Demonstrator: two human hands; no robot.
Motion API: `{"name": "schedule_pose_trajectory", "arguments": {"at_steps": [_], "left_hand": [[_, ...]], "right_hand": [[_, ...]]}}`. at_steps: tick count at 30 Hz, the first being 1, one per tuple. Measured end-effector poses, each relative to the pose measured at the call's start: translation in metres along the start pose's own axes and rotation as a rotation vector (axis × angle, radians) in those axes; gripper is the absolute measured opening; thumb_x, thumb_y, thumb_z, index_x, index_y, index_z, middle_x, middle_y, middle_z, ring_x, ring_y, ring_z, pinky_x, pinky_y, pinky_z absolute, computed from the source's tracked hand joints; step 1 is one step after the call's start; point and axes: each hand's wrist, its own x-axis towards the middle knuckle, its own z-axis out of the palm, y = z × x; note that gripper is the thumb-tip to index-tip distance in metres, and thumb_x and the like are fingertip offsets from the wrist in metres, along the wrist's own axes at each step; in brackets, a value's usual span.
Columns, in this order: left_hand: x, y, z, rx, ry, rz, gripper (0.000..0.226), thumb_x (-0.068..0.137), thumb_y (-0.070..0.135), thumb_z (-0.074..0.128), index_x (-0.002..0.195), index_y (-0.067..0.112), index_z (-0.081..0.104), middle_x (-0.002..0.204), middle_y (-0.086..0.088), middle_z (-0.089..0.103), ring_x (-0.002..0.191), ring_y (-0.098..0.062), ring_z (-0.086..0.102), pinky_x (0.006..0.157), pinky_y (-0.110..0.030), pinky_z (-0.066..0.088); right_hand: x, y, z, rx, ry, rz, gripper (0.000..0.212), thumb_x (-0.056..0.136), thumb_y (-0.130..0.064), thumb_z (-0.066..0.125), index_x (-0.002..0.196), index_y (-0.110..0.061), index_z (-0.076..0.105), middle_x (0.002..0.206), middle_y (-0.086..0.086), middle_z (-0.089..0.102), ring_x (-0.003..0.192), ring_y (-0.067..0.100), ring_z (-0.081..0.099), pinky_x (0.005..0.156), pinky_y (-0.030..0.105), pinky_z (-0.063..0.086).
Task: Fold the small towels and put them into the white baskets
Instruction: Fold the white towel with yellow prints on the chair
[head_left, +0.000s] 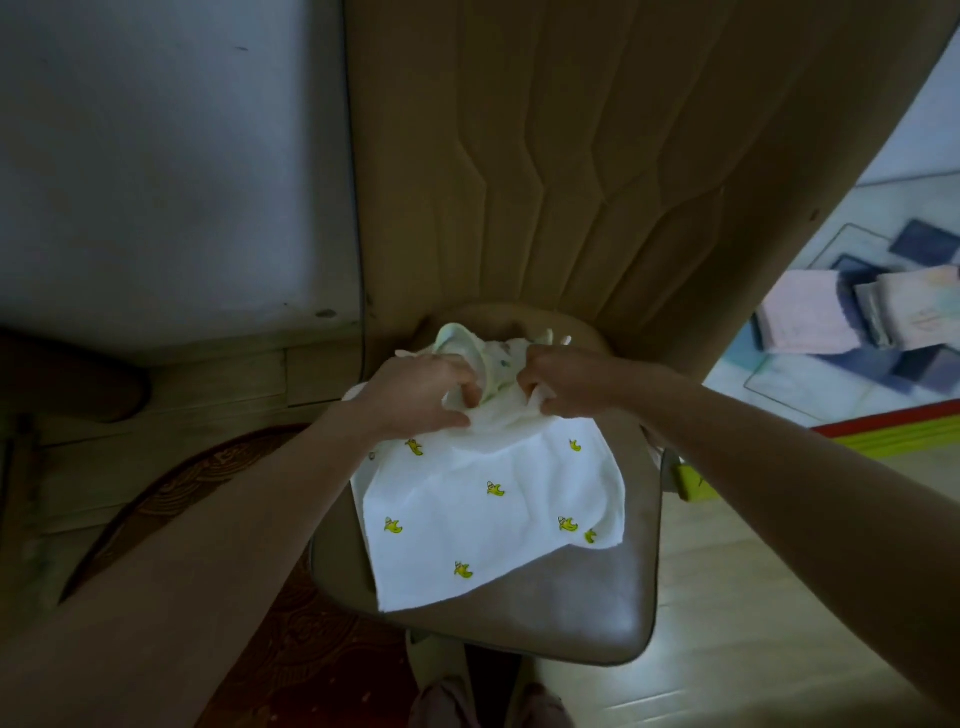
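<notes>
Two hands, our left hand (415, 395) and right hand (563, 382), each grip clamped on the banana-print towel's (483, 509) bunched far edge over the chair seat (597, 608).

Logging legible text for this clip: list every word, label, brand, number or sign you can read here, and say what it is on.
None can be read.
White towel held at its far edge by left hand and right hand: only a printed banana pattern, no words.
Folded towels at the right edge: faint marks on them, too blurred to read.
Chair: no label visible.
</notes>
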Motion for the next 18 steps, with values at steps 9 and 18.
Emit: {"name": "schedule_pose_trajectory", "arguments": {"at_steps": [9,18], "left_hand": [[-0.043,0.028,-0.029,0.076,0.201,-0.148,0.019,0.1,0.034,0.043,0.103,0.016,0.05,0.088,-0.007,0.062,0.083,-0.031,0.06,0.064,-0.036,0.04],[-0.112,0.093,-0.164,0.157,0.203,-0.091,0.018,0.096,0.031,0.042,0.085,0.031,0.029,0.06,0.005,0.046,0.052,-0.014,0.044,0.046,-0.03,0.029]], "right_hand": [[-0.066,-0.03,-0.036,0.134,0.333,0.026,0.024,0.094,-0.015,0.056,0.086,0.005,0.067,0.103,0.019,0.062,0.097,0.032,0.057,0.084,0.042,0.042],[-0.186,-0.057,-0.124,-0.117,0.448,0.217,0.025,0.099,-0.012,0.043,0.111,-0.001,0.061,0.122,0.012,0.052,0.102,0.032,0.059,0.076,0.032,0.039]]}}
